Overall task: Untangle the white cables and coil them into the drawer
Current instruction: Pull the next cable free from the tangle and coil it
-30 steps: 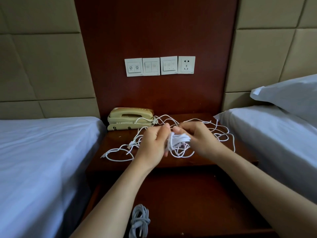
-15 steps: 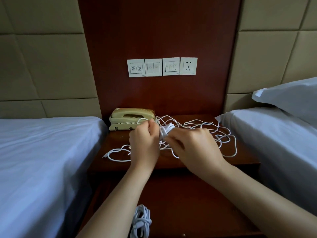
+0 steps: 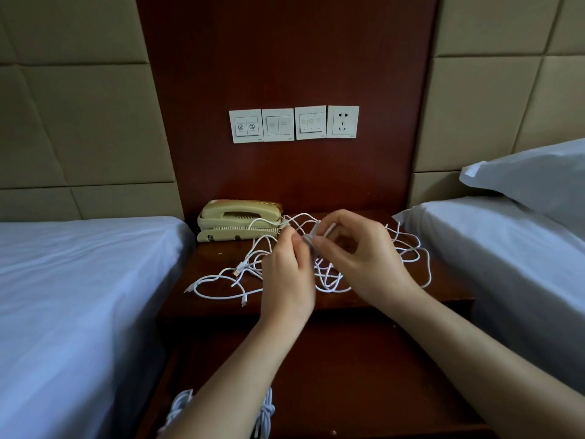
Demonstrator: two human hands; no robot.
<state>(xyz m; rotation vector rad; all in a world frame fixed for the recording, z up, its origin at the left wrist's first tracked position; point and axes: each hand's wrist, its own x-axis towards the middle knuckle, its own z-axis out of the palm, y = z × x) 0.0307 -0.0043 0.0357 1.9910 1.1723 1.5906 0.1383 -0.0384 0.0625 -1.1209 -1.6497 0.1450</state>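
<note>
Head view: my left hand [image 3: 286, 274] and right hand [image 3: 357, 261] both pinch the white cables [image 3: 311, 238] between them; my forearm [image 3: 221, 391] half-hides the coil [image 3: 266, 416] in the drawer [image 3: 348, 375].

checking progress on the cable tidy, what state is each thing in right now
left hand: pinching the cable bundle
right hand: pinching the same bundle
loose cables: tangled on the nightstand
coiled cables: lying in the drawer
drawer: open
telephone: handset on its cradle
wall socket: nothing plugged in
</note>
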